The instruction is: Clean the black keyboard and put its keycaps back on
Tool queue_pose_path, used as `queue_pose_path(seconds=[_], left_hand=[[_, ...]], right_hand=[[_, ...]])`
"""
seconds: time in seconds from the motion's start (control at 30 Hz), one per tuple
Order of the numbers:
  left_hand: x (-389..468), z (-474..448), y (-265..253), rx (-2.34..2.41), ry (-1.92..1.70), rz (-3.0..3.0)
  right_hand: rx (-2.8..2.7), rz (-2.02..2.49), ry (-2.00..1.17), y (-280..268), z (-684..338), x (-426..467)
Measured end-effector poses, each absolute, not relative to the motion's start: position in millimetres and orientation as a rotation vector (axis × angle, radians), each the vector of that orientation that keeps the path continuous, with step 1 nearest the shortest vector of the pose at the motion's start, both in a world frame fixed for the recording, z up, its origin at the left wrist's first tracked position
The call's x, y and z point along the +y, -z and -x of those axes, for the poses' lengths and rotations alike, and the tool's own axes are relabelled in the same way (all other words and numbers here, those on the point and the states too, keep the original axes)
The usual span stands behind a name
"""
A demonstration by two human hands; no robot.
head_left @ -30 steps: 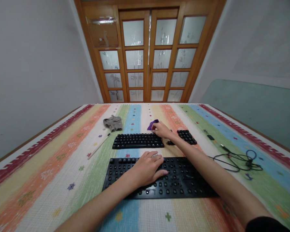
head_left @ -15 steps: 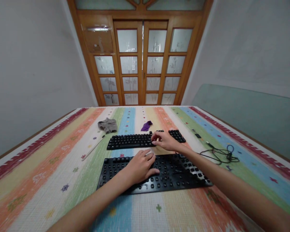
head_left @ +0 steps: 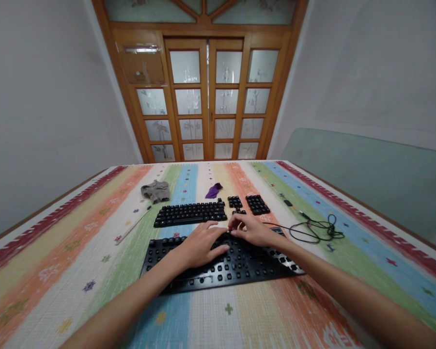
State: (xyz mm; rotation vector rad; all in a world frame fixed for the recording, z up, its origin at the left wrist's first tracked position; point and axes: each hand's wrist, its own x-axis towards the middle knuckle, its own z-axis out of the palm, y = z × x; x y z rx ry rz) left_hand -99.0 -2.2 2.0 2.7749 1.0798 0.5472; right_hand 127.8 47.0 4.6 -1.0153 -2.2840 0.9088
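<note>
A black keyboard base (head_left: 210, 276), with bare key posts over most of it and keycaps along its top left edge, lies before me. My left hand (head_left: 201, 245) rests on its middle, fingers spread, the index tip close to my other fingertips. My right hand (head_left: 245, 229) is at the upper edge of the base, thumb and forefinger pinched on a small black keycap mostly hidden by the fingers. Just behind the base sits a block of black keycaps (head_left: 191, 213) in rows. To its right are a smaller keycap group (head_left: 235, 201) and a number-pad group (head_left: 257, 204).
A grey cloth (head_left: 155, 192) and a purple cloth (head_left: 214, 190) lie farther back. Left of the keycaps is a thin stick-like brush (head_left: 133, 225). At right, a coiled black cable (head_left: 314, 230) lies near a small black piece (head_left: 288, 202) on the striped tablecloth (head_left: 105, 271).
My right hand has moved from the right end of the keycap block toward me, onto the keyboard base's upper edge. My left hand stays on the base. The view has shifted slightly.
</note>
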Motion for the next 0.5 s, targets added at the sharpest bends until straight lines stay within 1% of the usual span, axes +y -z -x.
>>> queue_pose_path(seconds=[0.3,0.5], left_hand=[[3,93,-4,1.060,-0.545,-2.757],[6,91,-4,1.040,-0.551,-2.759]], right_hand=[[-2.312,1.028,-0.638,-3,-118,35],[-2.302,1.008,-0.643,1,-118,36]])
